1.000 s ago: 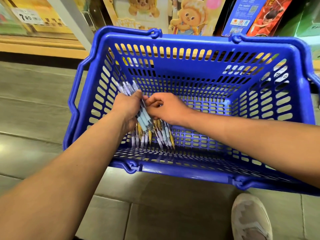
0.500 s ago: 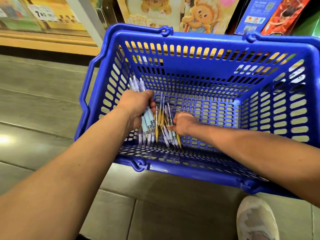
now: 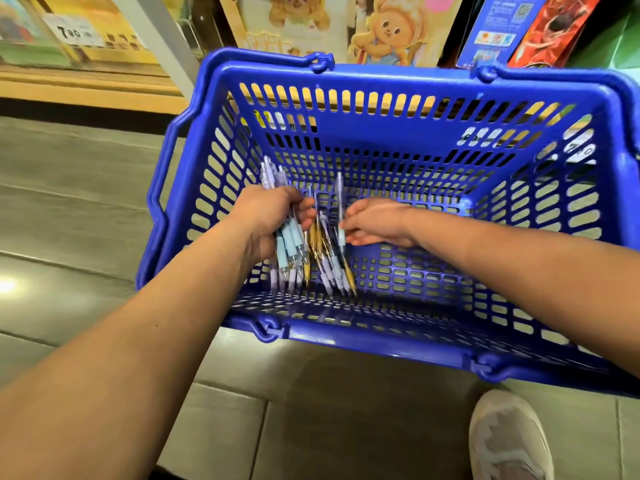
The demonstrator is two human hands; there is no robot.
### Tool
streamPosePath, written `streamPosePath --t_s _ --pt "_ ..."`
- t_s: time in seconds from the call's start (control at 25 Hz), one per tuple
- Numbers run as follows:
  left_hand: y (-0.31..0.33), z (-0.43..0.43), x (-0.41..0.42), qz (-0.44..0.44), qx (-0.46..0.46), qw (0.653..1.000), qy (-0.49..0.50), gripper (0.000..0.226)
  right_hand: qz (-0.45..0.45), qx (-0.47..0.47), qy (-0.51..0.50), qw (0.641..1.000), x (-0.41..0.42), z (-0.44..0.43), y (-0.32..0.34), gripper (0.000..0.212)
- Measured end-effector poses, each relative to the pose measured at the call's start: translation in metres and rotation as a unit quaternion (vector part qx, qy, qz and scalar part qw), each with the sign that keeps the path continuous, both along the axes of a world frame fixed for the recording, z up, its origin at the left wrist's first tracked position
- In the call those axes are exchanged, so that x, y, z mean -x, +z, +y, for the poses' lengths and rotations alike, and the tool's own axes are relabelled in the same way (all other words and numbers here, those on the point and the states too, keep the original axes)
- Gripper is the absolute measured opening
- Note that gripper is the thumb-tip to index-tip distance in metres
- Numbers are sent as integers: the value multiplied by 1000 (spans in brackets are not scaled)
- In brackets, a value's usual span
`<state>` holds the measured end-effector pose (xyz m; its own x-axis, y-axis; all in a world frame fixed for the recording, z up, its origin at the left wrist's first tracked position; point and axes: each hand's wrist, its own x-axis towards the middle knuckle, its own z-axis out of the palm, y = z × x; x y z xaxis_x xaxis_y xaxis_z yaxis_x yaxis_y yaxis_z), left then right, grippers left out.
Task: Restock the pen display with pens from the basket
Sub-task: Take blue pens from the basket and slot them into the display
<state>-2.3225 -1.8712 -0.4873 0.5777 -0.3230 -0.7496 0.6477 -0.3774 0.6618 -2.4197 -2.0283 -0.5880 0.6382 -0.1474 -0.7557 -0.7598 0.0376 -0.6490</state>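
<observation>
A blue plastic basket [image 3: 408,129] with slotted walls stands on the floor in front of me. Inside it, at the left, my left hand [image 3: 273,216] grips a bundle of pale blue and lilac pens [image 3: 289,245], their ends sticking out above and below the fist. Just to the right my right hand [image 3: 377,221] pinches a single pale pen [image 3: 340,206], held nearly upright. Between and below the hands several more pens [image 3: 332,265], some gold, lie on the basket's bottom.
Shelves with cartoon-printed goods [image 3: 384,26] and a price tag [image 3: 69,31] rise behind the basket. A wooden shelf edge [image 3: 69,84] runs at the left. Grey floor tiles [image 3: 69,209] surround the basket. A pale shoe [image 3: 509,441] shows at the bottom right.
My right hand has risen from the pile on the basket's bottom with one pen pinched in it. My left hand has kept its hold on the bundle.
</observation>
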Motion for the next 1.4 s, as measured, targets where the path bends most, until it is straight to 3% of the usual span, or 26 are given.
streamPosePath --t_s 0.16,0.32,0.52,0.68,0.76,0.84,0.92,1.0,1.16,1.24,1.4 --pt "-1 -3 1 -13 -29 999 -9 20 -120 -130 7 984 -7 10 30 2" --pt "-6 -6 0 -8 -24 999 25 31 -157 -131 -1 979 -14 27 45 5" --pt "-9 -7 -2 6 17 999 46 40 -179 -12 14 984 -16 29 46 15" --pt "-9 -4 -3 -14 17 999 37 40 -240 150 93 955 -10 32 46 16" --pt "-7 -5 -6 -21 25 998 54 25 -251 105 62 960 -7 31 43 17" --pt "-5 -5 -7 -29 23 998 60 21 -202 64 39 977 -7 24 33 15" --pt "-5 -3 -8 -37 12 998 54 22 -105 148 110 977 -2 16 18 19" --pt "-6 0 -10 -38 8 998 44 19 -25 240 197 950 7 17 1 28" --pt "-4 6 -17 -35 7 999 36 17 55 330 277 901 11 45 -26 59" --pt "-4 10 -19 -25 13 999 31 16 57 368 275 886 8 56 -34 53" --pt "-5 19 -25 -25 7 1000 4 19 45 334 221 915 4 54 -36 33"
